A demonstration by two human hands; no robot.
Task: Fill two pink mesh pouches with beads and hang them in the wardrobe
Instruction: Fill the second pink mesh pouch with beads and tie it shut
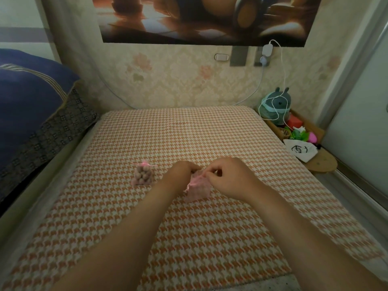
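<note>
One pink mesh pouch [143,174] lies on the houndstooth cushion [189,227], drawn closed and full of brownish beads. To its right a second pink mesh pouch [197,189] sits between my hands. My left hand [182,173] pinches its top from the left. My right hand [225,178] pinches the top from the right, fingers curled at the mouth. A pink ribbon hangs at this pouch's left side. Its contents are hidden by my fingers.
A dark blue blanket [31,106] is piled at the left. At the right stands a wooden shelf [321,162] with a plush toy [277,106], small toys, a white drawstring bag [301,150] and a charger cable. A sliding door [361,122] runs along the right.
</note>
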